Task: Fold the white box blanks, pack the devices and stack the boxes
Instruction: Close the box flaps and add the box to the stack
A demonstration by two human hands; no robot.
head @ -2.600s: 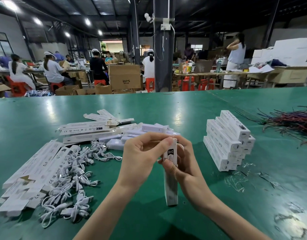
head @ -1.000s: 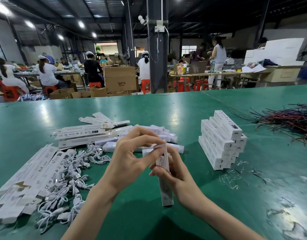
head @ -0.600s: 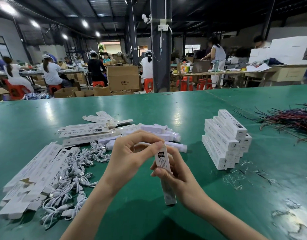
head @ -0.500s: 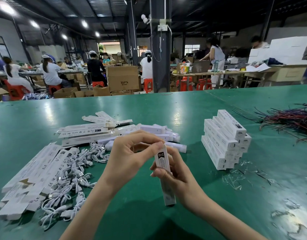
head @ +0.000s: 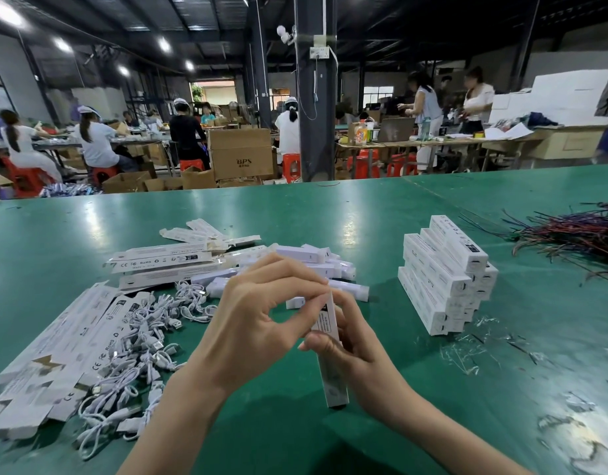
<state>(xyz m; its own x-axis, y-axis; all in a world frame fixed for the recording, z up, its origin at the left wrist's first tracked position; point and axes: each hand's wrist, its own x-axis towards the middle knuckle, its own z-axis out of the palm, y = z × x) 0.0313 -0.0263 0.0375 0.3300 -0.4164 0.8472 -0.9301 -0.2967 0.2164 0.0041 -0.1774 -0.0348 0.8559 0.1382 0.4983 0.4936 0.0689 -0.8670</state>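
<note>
A long narrow white box (head: 334, 382) stands nearly upright above the green table, held in both hands. My right hand (head: 355, 354) wraps its middle from the right. My left hand (head: 261, 320) pinches its top end with thumb and forefinger. Flat white box blanks (head: 49, 351) lie fanned at the left, more blanks (head: 162, 262) behind them. A tangle of short white cables (head: 141, 344) sits between. White devices (head: 309, 258) lie in a loose pile behind my hands. A stack of finished white boxes (head: 446, 279) stands to the right.
Coloured wires (head: 576, 231) sprawl at the far right of the green table (head: 364, 214). Clear plastic scraps (head: 474, 351) litter the table right of my hands. Beyond the table edge are a dark pillar (head: 314, 97), cardboard cartons (head: 240, 152) and seated workers.
The box has stayed upright in both hands. My left fingers have shifted at its top end, now pinching the tip. The camera view has swayed slightly.
</note>
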